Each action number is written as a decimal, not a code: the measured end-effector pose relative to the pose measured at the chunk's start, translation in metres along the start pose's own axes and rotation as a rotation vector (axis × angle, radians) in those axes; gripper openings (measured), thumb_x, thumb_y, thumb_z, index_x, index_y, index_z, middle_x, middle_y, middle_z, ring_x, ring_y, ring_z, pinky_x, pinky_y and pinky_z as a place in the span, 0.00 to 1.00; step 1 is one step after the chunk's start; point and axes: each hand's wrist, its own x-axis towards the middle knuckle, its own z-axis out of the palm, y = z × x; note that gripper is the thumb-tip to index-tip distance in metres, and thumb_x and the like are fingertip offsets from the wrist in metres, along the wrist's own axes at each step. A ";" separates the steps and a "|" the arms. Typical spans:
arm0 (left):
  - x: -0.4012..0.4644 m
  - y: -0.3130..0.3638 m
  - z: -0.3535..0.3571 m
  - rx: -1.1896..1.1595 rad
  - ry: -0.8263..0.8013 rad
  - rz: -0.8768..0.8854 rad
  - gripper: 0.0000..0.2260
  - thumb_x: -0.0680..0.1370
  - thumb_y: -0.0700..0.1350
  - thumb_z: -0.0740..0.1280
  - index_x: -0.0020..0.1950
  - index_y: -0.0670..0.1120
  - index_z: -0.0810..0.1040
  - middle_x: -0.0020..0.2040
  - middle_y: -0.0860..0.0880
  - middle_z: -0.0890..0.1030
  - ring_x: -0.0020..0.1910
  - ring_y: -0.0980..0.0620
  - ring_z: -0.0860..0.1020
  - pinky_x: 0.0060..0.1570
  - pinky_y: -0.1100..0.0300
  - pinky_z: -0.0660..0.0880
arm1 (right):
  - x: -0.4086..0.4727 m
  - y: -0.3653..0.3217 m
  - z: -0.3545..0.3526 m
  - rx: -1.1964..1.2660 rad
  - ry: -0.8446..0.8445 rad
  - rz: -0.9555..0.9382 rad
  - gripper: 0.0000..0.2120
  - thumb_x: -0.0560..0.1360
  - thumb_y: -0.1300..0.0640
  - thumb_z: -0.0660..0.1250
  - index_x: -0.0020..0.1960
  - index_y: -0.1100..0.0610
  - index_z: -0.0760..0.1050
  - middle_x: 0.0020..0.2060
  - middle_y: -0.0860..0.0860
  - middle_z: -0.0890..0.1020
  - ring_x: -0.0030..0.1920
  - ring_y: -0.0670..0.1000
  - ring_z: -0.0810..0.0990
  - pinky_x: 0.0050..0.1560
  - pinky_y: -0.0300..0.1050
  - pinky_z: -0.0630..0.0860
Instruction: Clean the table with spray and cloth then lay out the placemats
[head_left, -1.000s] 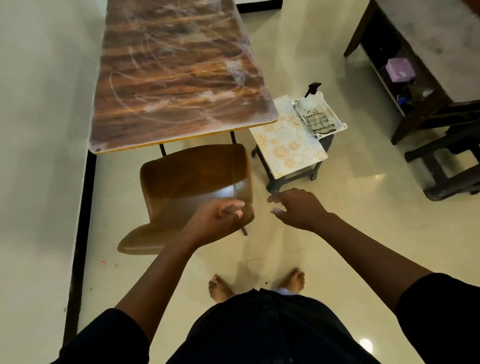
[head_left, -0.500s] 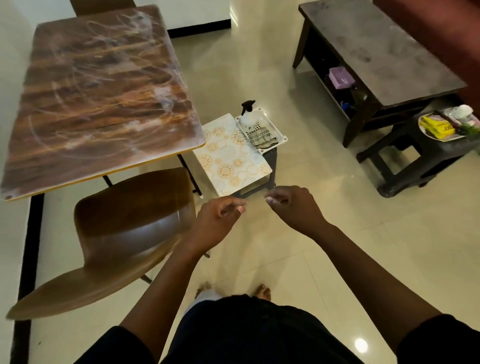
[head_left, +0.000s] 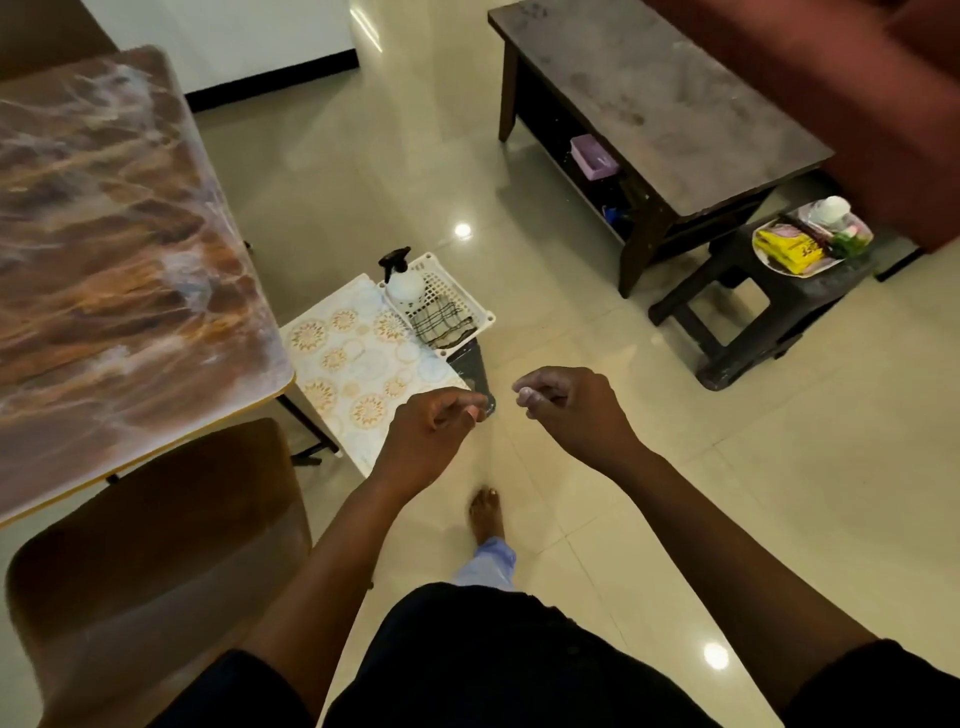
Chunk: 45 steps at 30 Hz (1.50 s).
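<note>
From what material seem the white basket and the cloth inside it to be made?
The white basket looks like moulded plastic: stiff, matte walls pierced by a regular grid of holes. The cloth seems a woven fabric, perhaps cotton: soft folds and a dark check pattern. The exact fibre cannot be told.

dim warm indoor light | ceiling-lamp glare spots on floor (head_left: 597, 322) | motion blur on table (head_left: 104, 260) | wide-angle edge bending

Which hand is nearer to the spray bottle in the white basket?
Left. The left hand hovers just below the basket, closest to the spray bottle. The right hand hangs farther off to the bottle's right, over bare floor.
</note>
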 end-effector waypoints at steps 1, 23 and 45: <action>0.019 0.003 0.002 -0.002 -0.011 -0.006 0.10 0.82 0.44 0.70 0.54 0.59 0.87 0.48 0.59 0.89 0.53 0.59 0.87 0.61 0.54 0.81 | 0.015 0.003 -0.006 -0.001 -0.002 0.013 0.06 0.78 0.55 0.69 0.51 0.48 0.85 0.40 0.40 0.85 0.42 0.44 0.85 0.48 0.55 0.82; 0.320 0.077 0.015 -0.027 0.101 -0.097 0.10 0.84 0.39 0.68 0.55 0.50 0.88 0.47 0.52 0.90 0.49 0.59 0.87 0.48 0.67 0.80 | 0.337 0.073 -0.138 0.050 -0.128 0.084 0.06 0.79 0.59 0.69 0.52 0.55 0.85 0.40 0.49 0.87 0.40 0.46 0.86 0.44 0.41 0.79; 0.568 0.135 0.013 -0.286 0.639 -0.269 0.10 0.79 0.51 0.67 0.54 0.54 0.87 0.47 0.53 0.90 0.51 0.51 0.88 0.54 0.50 0.83 | 0.686 0.048 -0.193 -0.036 -0.597 -0.158 0.04 0.77 0.55 0.72 0.49 0.49 0.85 0.36 0.44 0.86 0.41 0.44 0.85 0.50 0.46 0.82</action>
